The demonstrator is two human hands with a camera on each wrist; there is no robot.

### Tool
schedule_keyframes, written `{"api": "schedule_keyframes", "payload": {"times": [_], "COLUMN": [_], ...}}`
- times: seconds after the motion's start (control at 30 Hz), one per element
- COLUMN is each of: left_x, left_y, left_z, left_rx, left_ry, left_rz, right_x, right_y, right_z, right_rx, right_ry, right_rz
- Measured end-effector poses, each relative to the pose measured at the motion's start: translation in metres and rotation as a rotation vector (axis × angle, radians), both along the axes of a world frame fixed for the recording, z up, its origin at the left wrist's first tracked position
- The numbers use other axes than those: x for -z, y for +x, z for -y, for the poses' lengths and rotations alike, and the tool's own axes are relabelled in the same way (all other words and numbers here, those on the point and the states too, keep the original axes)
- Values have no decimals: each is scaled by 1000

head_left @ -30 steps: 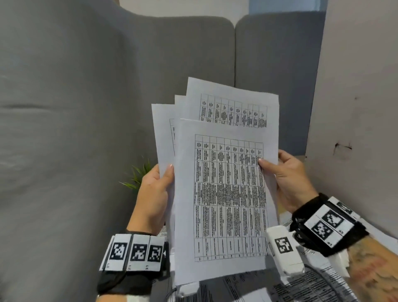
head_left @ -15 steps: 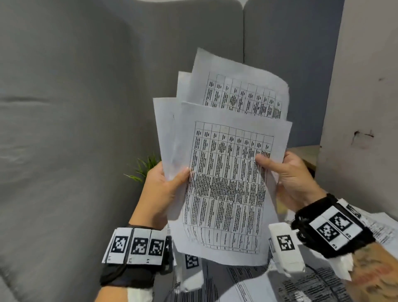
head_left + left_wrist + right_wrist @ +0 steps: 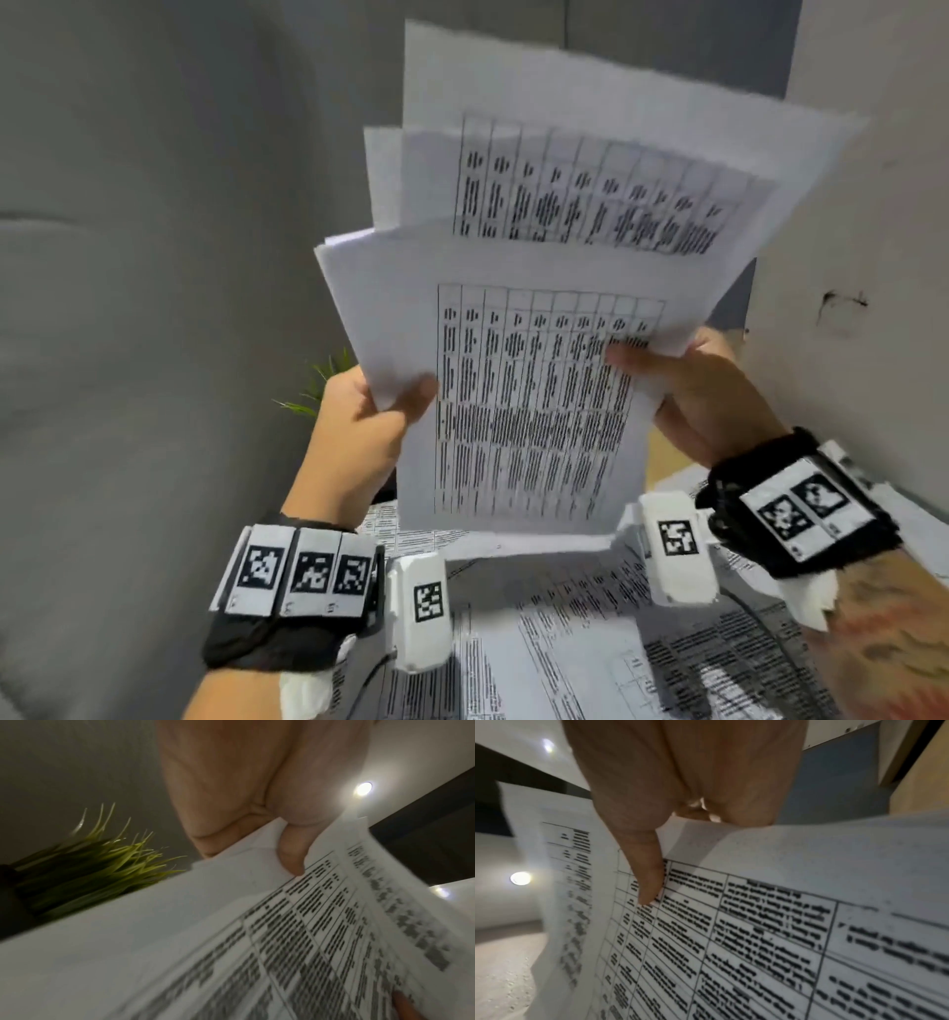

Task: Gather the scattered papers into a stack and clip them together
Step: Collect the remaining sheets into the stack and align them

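A loose bundle of white papers [image 3: 534, 390] printed with tables stands upright in the air in front of me, its sheets fanned and uneven at the top. My left hand [image 3: 359, 426] pinches the bundle's left edge, thumb on the front sheet [image 3: 257, 933]. My right hand [image 3: 703, 390] pinches the right edge, its thumb [image 3: 647, 874] lying across the printed table [image 3: 757, 933]. More printed sheets [image 3: 590, 642] lie flat on the surface below the hands. No clip is visible in any view.
A grey padded wall [image 3: 154, 257] fills the left and back. A pale board with a dark mark [image 3: 862, 288] rises at the right. A small green grass plant [image 3: 318, 385] sits behind my left hand, close to it in the left wrist view [image 3: 97, 858].
Both hands have raised the bundle higher and closer to the camera, tilting its top to the right. The back sheets now stick up further above the front sheet.
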State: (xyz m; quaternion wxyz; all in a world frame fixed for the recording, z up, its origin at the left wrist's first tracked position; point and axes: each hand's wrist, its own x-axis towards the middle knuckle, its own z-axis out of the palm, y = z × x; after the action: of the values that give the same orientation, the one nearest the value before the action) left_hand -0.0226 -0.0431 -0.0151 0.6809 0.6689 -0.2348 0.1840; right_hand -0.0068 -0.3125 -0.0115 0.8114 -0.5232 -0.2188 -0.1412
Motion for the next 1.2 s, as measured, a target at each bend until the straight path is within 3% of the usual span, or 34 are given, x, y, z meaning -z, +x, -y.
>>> {"api": "schedule_keyframes", "payload": {"times": [0.2,0.57,0.77,0.93,1.1,1.2], "left_x": [10,2,-10,-17,0,5], "left_y": [7,-2,-7,-8,-1,-2], "left_z": [0,9,10,1,-4,4], "left_rx": [-10,26,1,22,34,34], "left_ry": [-78,-76,-97,-128,-65,-46], "left_rz": [-138,-95,-24,50,-102,-143], "right_x": [23,17,0,-11,12,21], "right_y": [7,0,-8,-14,-4,1], "right_z": [-4,-10,-16,-9,-6,-15], "right_rx": [-16,-120,59,-20,-123,-77], "right_ry": [-91,-374,-240,-268,-269,-317], "right_rz": [-132,-95,-11,137,-40,-96]}}
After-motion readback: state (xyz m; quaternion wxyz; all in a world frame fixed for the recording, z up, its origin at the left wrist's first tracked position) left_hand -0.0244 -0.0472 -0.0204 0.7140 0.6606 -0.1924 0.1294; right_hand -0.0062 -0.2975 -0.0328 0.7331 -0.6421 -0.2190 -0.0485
